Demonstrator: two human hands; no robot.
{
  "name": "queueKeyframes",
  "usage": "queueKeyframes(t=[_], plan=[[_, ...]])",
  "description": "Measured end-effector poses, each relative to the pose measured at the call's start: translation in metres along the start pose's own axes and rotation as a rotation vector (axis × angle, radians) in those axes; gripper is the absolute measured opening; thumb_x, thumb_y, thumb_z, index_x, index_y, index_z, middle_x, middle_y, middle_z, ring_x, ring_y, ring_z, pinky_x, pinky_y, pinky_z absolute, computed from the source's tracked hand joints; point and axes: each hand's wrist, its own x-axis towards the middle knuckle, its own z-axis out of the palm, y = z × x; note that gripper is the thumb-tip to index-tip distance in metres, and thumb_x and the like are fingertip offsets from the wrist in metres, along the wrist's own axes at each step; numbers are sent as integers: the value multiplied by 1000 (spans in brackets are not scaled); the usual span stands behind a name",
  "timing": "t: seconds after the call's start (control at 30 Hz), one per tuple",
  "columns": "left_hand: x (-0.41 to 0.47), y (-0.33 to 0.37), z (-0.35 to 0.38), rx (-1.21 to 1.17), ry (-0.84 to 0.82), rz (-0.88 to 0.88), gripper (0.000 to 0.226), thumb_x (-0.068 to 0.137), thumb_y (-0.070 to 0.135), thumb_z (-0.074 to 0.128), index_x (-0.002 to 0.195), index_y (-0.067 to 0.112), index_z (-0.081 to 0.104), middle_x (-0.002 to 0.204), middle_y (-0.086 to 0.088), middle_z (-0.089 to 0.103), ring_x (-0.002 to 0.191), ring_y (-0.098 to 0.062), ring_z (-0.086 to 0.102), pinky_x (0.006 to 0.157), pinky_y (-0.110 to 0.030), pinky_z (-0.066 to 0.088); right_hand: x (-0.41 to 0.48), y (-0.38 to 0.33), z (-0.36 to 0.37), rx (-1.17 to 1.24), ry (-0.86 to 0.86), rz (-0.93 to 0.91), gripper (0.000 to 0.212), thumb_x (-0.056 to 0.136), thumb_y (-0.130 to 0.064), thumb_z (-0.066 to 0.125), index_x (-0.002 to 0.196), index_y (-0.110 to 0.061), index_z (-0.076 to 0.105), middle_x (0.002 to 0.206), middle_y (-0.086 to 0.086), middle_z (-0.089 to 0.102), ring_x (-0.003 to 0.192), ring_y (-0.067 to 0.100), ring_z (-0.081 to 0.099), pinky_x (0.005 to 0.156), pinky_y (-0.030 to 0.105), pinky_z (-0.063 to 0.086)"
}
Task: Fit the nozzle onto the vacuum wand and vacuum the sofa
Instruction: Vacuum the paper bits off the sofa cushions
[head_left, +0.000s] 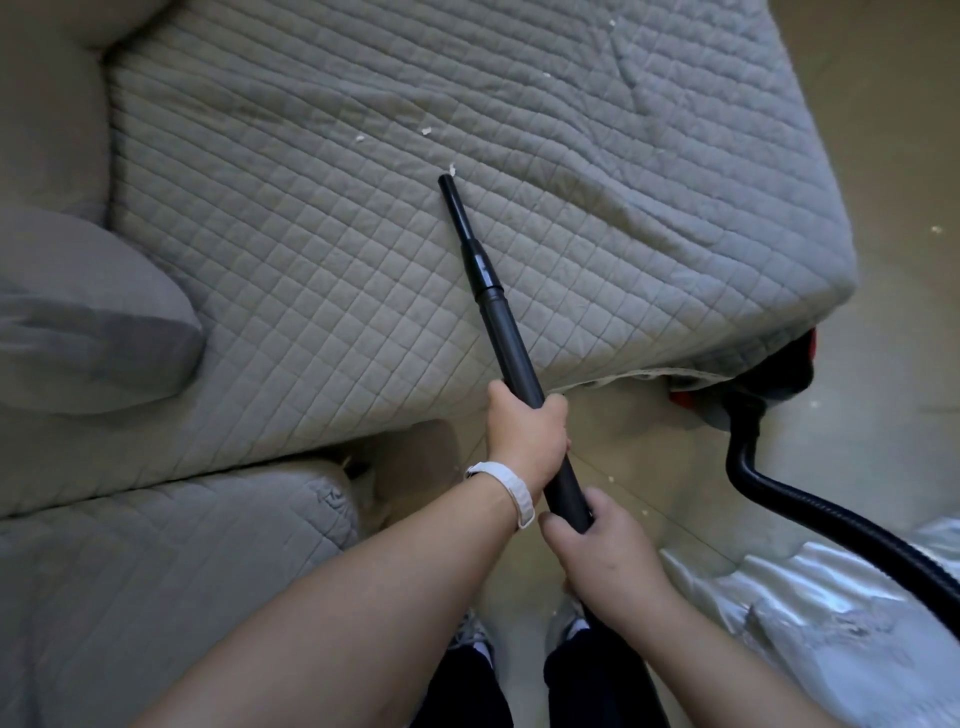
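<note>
From the head view, a black vacuum wand (511, 353) runs up and away from the person, with a slimmer black nozzle (462, 228) fitted on its far end. The left hand (527, 431), which has a white band (506, 493) on its wrist, grips the wand part-way along, its fingers (555, 408) curled round the tube. The right hand (602, 551) grips the near end of the wand just below the left hand, its fingers (597, 501) also wrapped round it. The nozzle's tip lies over the sofa (260, 234) seat, just beside a white crumb (451, 169). Whether the tip touches the fabric cannot be told.

The sofa wears a grey quilted cover stitched in small squares. More white crumbs (427, 131) lie farther up the seat. A plain grey cushion (88, 312) lies at the left edge. A second quilted seat (156, 545) sits at lower left.

Below the sofa's front edge is a pale tiled floor (649, 467). A black ribbed hose (779, 488) curves across it at the right towards a red-and-black vacuum body (753, 384), half hidden under the sofa corner. Crinkled silvery sheeting (831, 623) lies at lower right. The person's dark trousers and light shoes (467, 634) show at the bottom.
</note>
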Motion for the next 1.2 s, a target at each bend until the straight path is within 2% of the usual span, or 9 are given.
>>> queueKeyframes(t=[0.1,0.23,0.4,0.53,0.63,0.8,0.93,1.07,1.2], plan=[[2,3,10,9,-8,-9,23,89,17,56,106,11,41,80,-5,54,54,-22,61,52,-32,52,6,2,-8,6,-4,8,24,76,-39,61,78,-17,51,51,-2,51,46,22,54,50,32,43],[8,6,17,29,-2,-8,24,89,17,55,109,11,42,78,-4,55,54,-19,62,53,-31,51,16,2,-14,8,-20,4,24,77,-39,61,79,-17,51,53,-3,51,48,21,53,51,32,43],[14,14,24,27,22,-10,27,89,17,55,112,12,43,80,-3,55,52,-18,62,52,-30,51,24,-4,-23,6,-47,-1,24,77,-40,61,78,-18,50,55,-3,52,56,31,63,57,42,55],[16,23,31,41,47,-15,24,89,18,54,109,13,43,82,-9,59,48,-15,60,48,-26,48,29,-13,-36,-4,-75,-18,24,79,-38,61,81,-16,52,58,-1,53,65,36,67,60,46,56],[21,35,37,27,68,-41,23,91,18,53,111,12,43,87,-10,60,51,-16,62,49,-27,49,36,-22,-48,-34,-80,-32,23,80,-38,61,81,-16,52,60,1,55,62,35,67,57,43,56],[29,58,46,-23,127,-31,19,91,17,53,107,12,44,82,-5,56,52,-18,62,53,-29,51,52,-42,-70,-43,-136,-61,21,80,-37,60,77,-20,48,61,0,56,55,26,61,55,36,52],[38,75,51,-59,165,-31,20,90,16,54,107,12,45,79,-8,58,48,-18,60,55,-32,54,64,-61,-87,-70,-164,-99,17,82,-35,59,77,-22,49,67,2,59,61,29,66,60,38,57],[49,82,53,-51,171,-36,21,92,17,55,108,10,44,88,-11,58,41,-13,59,49,-28,52,72,-69,-91,-97,-173,-101,18,82,-36,58,80,-20,49,70,4,61,67,33,70,59,38,57],[53,82,54,-53,162,-46,21,92,18,55,109,10,44,84,-9,59,49,-18,62,59,-35,59,75,-71,-92,-128,-161,-90,19,80,-38,57,78,-23,48,69,2,61,65,31,69,62,39,57]])
